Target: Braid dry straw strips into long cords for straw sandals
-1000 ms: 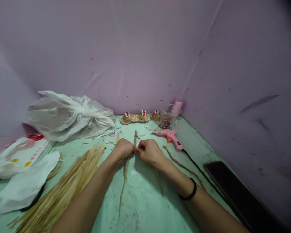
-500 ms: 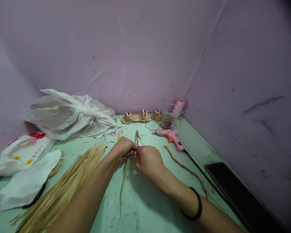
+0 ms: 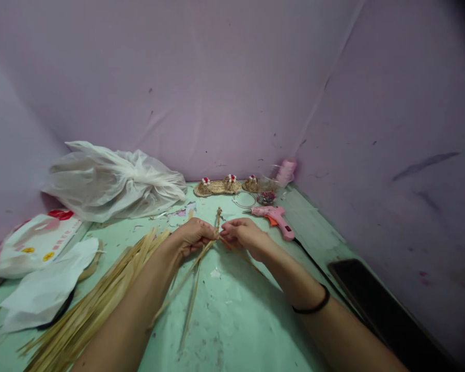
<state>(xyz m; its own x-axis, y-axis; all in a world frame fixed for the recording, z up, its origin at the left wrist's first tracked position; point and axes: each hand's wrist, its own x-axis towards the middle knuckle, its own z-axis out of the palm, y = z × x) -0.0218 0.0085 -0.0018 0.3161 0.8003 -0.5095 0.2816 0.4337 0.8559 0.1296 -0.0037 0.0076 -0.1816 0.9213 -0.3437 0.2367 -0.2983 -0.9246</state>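
Observation:
Between my hands, a short braid of dried straw-like fibre points away from me, its knotted tip resting toward the back of the table. My left hand is closed, pinching the braid's near end with thumb and fingers. Loose fibre strands trail from that pinch toward me. Just to the right, my right hand has its fingers curled and pinched on another strand, which runs under the wrist. A black band circles my right wrist. The palm sides of both hands are hidden.
A bundle of dried fibre strips lies left of my left arm. A pink glue gun with a black cord lies right; a dark phone-like slab is beyond. Woven slippers with beads, a clear cup and a plastic bag stand behind.
My right hand has drawn slightly right, away from my left, and its grip has loosened from a fist to a pinch. The loose strands now spread apart.

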